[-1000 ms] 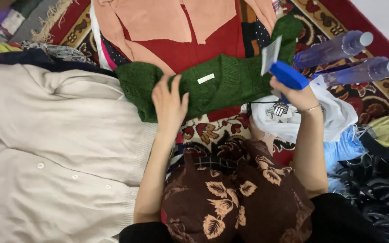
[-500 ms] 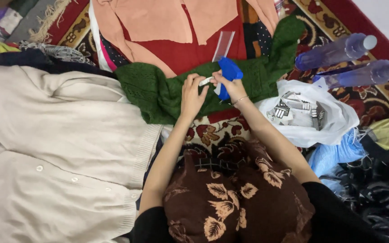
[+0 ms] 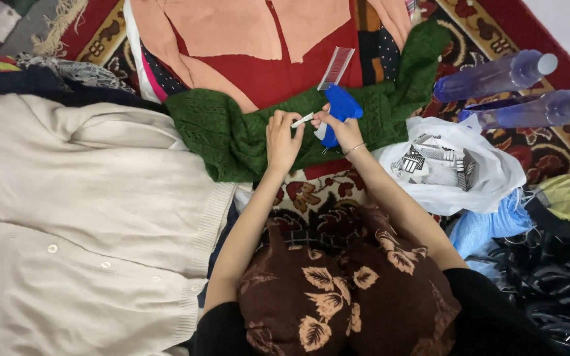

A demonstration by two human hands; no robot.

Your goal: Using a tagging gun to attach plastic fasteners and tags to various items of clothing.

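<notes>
Risk: needle jab. Left hand [image 3: 282,137] fingers pinch the white label [image 3: 302,119] on the green sweater [image 3: 245,135], mid-floor; right hand [image 3: 342,128] fingers clamped on the blue tagging gun [image 3: 339,111], touching it. A slip hits fingertips or snags knit.

This looks like a room in a home, used for sorting clothes on the floor. A patterned red carpet [image 3: 496,26] covers the floor, with a pale wall at the upper right of the frame. Garments lie all around: a cream cardigan [image 3: 87,217] at the left, a green knit sweater [image 3: 245,132] in the middle, a peach and red garment [image 3: 252,39] at the top.
</notes>
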